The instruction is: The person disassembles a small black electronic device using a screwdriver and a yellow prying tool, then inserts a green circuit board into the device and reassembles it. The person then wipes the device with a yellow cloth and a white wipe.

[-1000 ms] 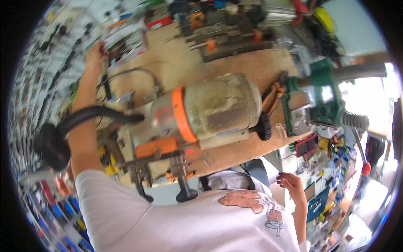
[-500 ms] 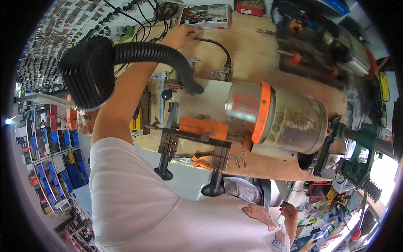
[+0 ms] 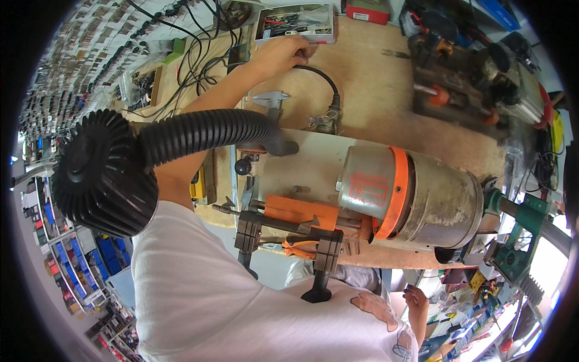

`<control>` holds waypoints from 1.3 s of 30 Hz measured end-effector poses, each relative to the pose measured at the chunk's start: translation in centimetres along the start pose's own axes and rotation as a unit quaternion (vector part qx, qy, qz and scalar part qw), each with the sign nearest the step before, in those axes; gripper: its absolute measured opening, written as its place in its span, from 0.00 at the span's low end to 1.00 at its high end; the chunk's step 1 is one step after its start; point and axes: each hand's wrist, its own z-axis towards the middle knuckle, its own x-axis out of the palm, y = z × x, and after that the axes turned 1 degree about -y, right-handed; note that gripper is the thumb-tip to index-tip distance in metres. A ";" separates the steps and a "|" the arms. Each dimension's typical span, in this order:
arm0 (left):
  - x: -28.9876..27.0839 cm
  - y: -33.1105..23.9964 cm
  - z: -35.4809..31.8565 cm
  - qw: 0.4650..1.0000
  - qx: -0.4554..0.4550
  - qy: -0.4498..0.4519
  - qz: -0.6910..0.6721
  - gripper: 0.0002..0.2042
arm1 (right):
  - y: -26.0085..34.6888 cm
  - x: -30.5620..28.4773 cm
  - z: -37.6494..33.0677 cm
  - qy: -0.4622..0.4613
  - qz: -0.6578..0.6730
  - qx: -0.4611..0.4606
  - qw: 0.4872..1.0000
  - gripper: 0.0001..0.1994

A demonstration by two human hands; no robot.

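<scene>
Head view, read from left to right. A wall of small hanging pieces (image 3: pixel 90 60) in dense rows stands above shelves of blue bins (image 3: pixel 102 244). Before them is a lamp (image 3: pixel 102 175) of black, deeply finned form, whose ribbed flexible neck (image 3: pixel 211 134) arches across the left forearm (image 3: pixel 241 83) and hides part of it. Loose black cables (image 3: pixel 193 66) tangle beyond that arm. The forearm runs obliquely up and to the right; the left hand (image 3: pixel 288 54), palm down with bent fingers, lies at the near edge of a shallow tool tray (image 3: pixel 325 40) at the back of the wooden workbench (image 3: pixel 374 78). Whether it pinches anything cannot be told. Nearer lie a metal caliper (image 3: pixel 269 99) and a dark cord (image 3: pixel 324 75); a red box (image 3: pixel 368 11) sits right of the tray. The machine (image 3: pixel 446 205), a scuffed grey cylinder with an orange band (image 3: pixel 399 193), fills the middle and right of the bench. Below it, the right hand (image 3: pixel 416 301) is raised beside the white shirt (image 3: pixel 241 308), fingers curled; its grip cannot be determined. A green metal stand (image 3: pixel 525 220) rises at far right.
</scene>
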 end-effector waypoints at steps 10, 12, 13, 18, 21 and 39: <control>0.8 1.1 0.1 0.997 0.033 0.012 0.076 0.07 | 0.1 0.2 0.1 -0.022 -0.017 -0.031 0.999 0.12; 0.4 0.3 0.3 0.998 0.020 -0.031 0.056 0.08 | 0.3 0.2 0.0 -0.032 -0.029 -0.037 0.998 0.12; -0.1 0.0 0.4 0.997 0.007 -0.071 0.032 0.08 | 0.7 0.0 -0.2 -0.036 -0.037 -0.038 0.998 0.12; -3.0 2.6 1.8 0.975 -0.078 -0.209 0.007 0.08 | -0.1 -0.6 -0.4 -0.035 -0.069 -0.051 0.996 0.12; -3.8 4.4 1.8 0.968 -0.119 -0.216 -0.041 0.09 | -0.2 -0.5 -1.0 -0.043 -0.062 -0.052 0.996 0.11; -10.8 -7.1 -25.6 0.761 -0.341 -0.541 -0.112 0.10 | -15.7 -8.4 -7.3 -0.108 -0.007 -0.092 0.990 0.11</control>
